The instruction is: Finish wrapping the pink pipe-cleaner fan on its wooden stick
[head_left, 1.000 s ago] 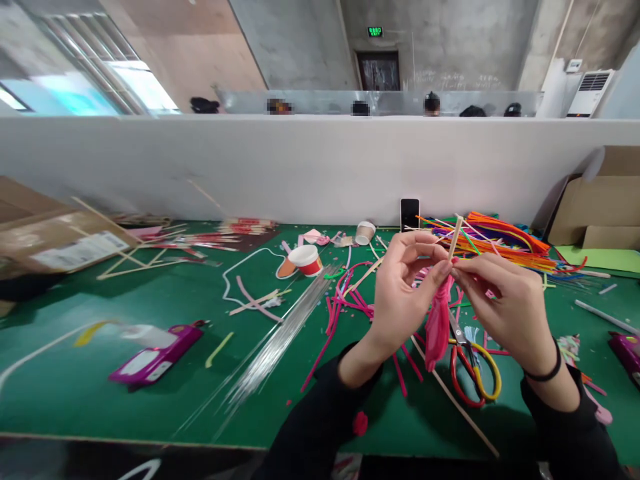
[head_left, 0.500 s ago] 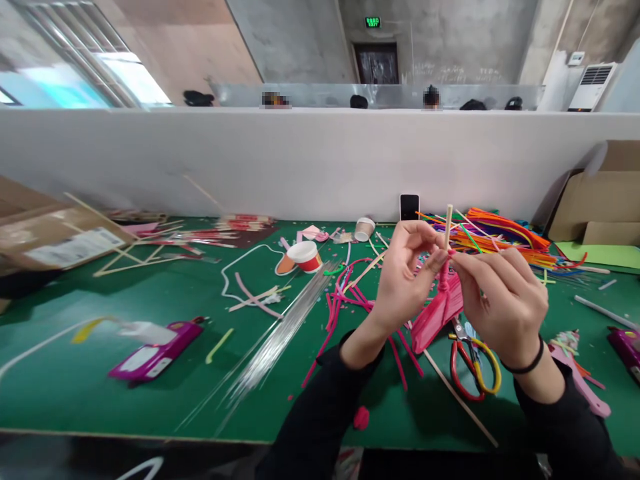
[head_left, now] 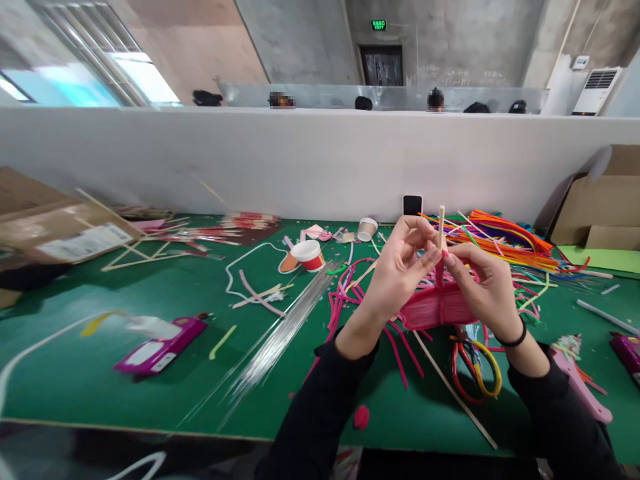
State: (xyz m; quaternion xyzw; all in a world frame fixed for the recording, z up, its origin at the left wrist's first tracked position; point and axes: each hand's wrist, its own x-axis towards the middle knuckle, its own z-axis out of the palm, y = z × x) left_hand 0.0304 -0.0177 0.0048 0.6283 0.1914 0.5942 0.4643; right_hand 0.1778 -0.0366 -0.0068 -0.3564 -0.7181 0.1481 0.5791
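My left hand [head_left: 393,270] is closed, thumb and fingers pinching a pale wooden stick [head_left: 442,223] that stands upright. Pink material wraps the stick's lower part, and below it hangs a wide pink piece [head_left: 423,310] covered in strands. From the other side, my right hand [head_left: 487,277] pinches a bit of pink pipe cleaner [head_left: 445,253] against the stick; its fingertips nearly meet those of the left. Under the pink piece lie scissors [head_left: 483,373] with one red and one yellow handle, their blades partly hidden. Loose pink pipe cleaners [head_left: 397,357] spread beneath my hands.
Colourful pipe cleaners [head_left: 520,233] are heaped at the back right. A bundle of thin silvery wires [head_left: 280,347] crosses the green table, near a paper cup [head_left: 307,257]. Purple devices [head_left: 160,347] lie left and far right; a pink glue gun [head_left: 583,387] sits right.
The pink piece has turned from a slanted position to show its broad side. My right hand has moved left, closer to the stick, and the view has shifted slightly.
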